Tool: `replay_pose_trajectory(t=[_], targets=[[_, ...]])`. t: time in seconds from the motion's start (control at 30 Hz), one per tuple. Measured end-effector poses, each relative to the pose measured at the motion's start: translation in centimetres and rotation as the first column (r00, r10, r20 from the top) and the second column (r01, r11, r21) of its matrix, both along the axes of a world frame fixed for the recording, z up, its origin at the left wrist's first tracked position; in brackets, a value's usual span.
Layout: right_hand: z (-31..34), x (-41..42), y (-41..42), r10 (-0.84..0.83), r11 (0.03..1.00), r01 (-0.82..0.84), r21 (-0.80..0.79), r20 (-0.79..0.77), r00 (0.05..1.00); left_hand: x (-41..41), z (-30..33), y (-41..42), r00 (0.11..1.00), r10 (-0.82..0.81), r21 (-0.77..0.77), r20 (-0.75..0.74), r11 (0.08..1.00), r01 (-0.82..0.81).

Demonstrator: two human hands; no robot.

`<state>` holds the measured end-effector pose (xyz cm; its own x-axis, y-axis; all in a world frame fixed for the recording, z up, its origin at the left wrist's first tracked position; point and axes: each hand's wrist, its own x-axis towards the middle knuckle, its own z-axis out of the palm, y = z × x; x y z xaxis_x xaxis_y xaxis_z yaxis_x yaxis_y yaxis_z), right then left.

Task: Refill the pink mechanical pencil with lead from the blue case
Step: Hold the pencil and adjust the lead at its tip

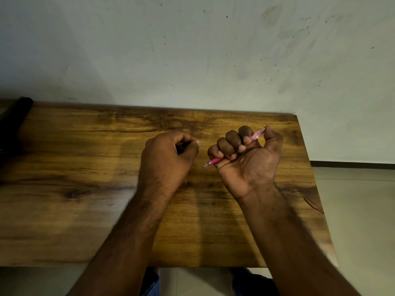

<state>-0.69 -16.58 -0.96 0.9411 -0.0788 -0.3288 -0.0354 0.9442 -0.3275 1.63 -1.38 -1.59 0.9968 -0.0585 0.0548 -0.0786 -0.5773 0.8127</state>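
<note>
We grip the pink pencil (pixel 215 160) in our closed right hand (pixel 245 159) above the desk (pixel 85 167), tip angled toward our curled left hand (pixel 168 159) (whether it pinches lead we cannot tell), likely readying loading; no blue case shows.

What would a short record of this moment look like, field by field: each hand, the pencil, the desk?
right hand: right hand fisted around the pink plastic mechanical pencil, thumb at its upper end
pencil: slanted, tip pointing lower left, above the desk
left hand: left hand curled, fingertips pinched; contents too small to tell
surface: brown wooden desk against a pale wall
blue case: not visible
</note>
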Motion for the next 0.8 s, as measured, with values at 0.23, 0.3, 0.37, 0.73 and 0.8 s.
replay_pose_trajectory(t=[0.23,0.3,0.37,0.73,0.8], targets=[[-0.29,0.77,-0.23,-0.011,1.0,0.011,0.018,-0.005,1.0,0.49,-0.43,0.22,1.0,0.013,0.0,0.008,1.0,-0.013],[-0.37,0.87,-0.22,-0.01,1.0,0.01,0.018,-0.001,1.0,0.55,-0.51,0.29,1.0,0.013,0.002,0.011,1.0,-0.013],[-0.43,0.94,-0.25,-0.01,1.0,0.01,0.029,-0.003,1.0,0.61,-0.58,0.38,1.0,0.014,0.006,0.008,1.0,-0.014],[-0.48,0.95,-0.89,-0.051,0.998,0.051,0.025,0.003,0.999,0.7,-0.86,0.66,1.0,0.001,0.0,0.005,1.0,-0.001],[-0.47,0.95,-0.89,-0.057,0.998,0.057,0.026,0.006,0.998,0.7,-0.94,0.61,1.0,0.0,0.001,-0.001,1.0,0.0]])
